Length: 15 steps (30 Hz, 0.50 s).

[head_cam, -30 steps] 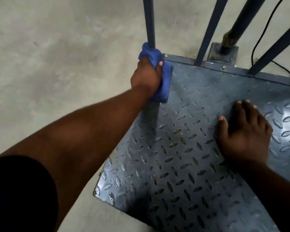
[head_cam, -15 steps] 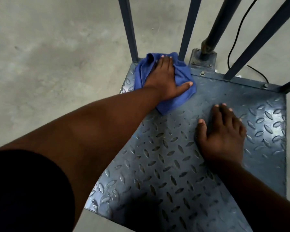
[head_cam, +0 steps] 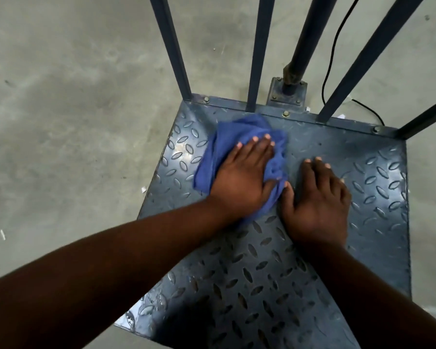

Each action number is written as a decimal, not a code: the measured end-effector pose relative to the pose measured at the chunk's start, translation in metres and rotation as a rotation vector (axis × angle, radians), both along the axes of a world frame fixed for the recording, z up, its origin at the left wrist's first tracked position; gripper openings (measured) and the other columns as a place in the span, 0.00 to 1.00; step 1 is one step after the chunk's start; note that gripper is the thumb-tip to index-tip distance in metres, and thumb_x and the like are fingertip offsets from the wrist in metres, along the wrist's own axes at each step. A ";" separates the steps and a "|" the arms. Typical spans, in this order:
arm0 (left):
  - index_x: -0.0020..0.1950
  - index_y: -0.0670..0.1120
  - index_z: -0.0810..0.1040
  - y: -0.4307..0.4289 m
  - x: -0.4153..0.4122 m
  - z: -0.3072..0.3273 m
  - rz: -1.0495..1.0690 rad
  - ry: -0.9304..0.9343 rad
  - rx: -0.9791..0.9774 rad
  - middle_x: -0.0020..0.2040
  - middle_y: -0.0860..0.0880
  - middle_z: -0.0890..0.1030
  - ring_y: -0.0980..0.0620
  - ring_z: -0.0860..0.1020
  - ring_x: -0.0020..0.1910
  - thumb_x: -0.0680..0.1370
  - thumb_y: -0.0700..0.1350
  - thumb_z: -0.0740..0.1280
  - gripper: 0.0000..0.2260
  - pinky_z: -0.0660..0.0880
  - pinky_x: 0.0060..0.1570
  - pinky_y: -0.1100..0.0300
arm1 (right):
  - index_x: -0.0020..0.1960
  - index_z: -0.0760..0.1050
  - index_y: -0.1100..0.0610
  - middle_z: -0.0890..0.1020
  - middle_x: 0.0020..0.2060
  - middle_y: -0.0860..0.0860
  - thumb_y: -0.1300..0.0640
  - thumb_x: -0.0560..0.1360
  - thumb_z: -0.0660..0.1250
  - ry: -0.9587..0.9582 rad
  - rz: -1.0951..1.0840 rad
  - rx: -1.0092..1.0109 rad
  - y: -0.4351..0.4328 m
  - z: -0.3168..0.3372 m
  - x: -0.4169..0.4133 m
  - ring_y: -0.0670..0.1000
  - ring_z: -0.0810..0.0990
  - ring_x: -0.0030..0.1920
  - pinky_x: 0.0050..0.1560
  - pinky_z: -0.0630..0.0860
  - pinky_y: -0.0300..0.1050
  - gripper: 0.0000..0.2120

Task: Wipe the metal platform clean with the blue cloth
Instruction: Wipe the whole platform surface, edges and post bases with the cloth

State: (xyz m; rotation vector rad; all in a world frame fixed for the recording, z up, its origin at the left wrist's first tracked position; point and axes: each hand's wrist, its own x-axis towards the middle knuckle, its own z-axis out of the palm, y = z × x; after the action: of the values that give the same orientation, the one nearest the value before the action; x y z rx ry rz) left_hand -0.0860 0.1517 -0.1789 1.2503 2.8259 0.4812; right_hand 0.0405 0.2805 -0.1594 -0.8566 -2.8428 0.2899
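The metal platform [head_cam: 378, 187] is a dark blue-grey tread plate with raised oval studs, lying on the floor. A crumpled blue cloth [head_cam: 219, 147] lies on its far left part. My left hand [head_cam: 244, 177] presses flat on the cloth with straight fingers, thumb lying on the cloth's right fold. My right hand [head_cam: 320, 200] rests flat on the bare plate just right of the cloth, its thumb touching the cloth's edge.
Four slanted blue bars [head_cam: 171, 46] rise from the platform's far edge, with a round post on a bolted base [head_cam: 288, 93] behind. A black cable [head_cam: 330, 64] runs over the grey concrete floor [head_cam: 61, 122]. Small white scraps lie on the floor.
My left hand has slid the cloth from the far left corner post toward the platform's middle, ending close to my right hand. The right hand has stayed flat on the plate.
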 end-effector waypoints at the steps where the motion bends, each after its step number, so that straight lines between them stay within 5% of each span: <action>1: 0.84 0.41 0.64 0.001 0.007 -0.003 -0.045 0.009 0.002 0.84 0.43 0.65 0.44 0.62 0.84 0.84 0.59 0.58 0.33 0.54 0.84 0.48 | 0.80 0.64 0.57 0.67 0.79 0.59 0.41 0.80 0.57 0.004 -0.001 0.006 0.001 0.000 0.001 0.62 0.64 0.78 0.78 0.60 0.62 0.33; 7: 0.87 0.39 0.48 0.074 -0.058 0.026 0.057 -0.146 -0.114 0.88 0.42 0.51 0.44 0.49 0.87 0.86 0.61 0.57 0.39 0.45 0.85 0.51 | 0.80 0.64 0.57 0.66 0.80 0.58 0.40 0.81 0.56 0.022 -0.008 -0.008 -0.002 0.004 -0.003 0.60 0.63 0.79 0.80 0.58 0.61 0.33; 11: 0.80 0.41 0.64 0.104 -0.063 0.025 0.092 -0.039 -0.137 0.78 0.40 0.68 0.41 0.66 0.79 0.86 0.59 0.57 0.29 0.56 0.78 0.53 | 0.80 0.65 0.56 0.67 0.79 0.58 0.41 0.81 0.58 0.035 -0.014 0.018 0.000 -0.001 -0.001 0.60 0.64 0.79 0.79 0.58 0.60 0.32; 15: 0.75 0.44 0.70 0.115 -0.073 0.032 0.038 -0.041 -0.158 0.73 0.43 0.73 0.42 0.71 0.73 0.86 0.54 0.59 0.21 0.60 0.74 0.53 | 0.80 0.66 0.57 0.67 0.79 0.57 0.41 0.81 0.57 0.040 -0.013 0.011 -0.002 -0.001 -0.001 0.60 0.64 0.79 0.80 0.57 0.60 0.32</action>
State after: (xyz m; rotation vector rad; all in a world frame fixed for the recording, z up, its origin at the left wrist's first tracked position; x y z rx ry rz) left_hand -0.1591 0.2663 -0.1465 1.1465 2.7945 0.2747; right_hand 0.0392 0.2786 -0.1599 -0.8570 -2.7985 0.2855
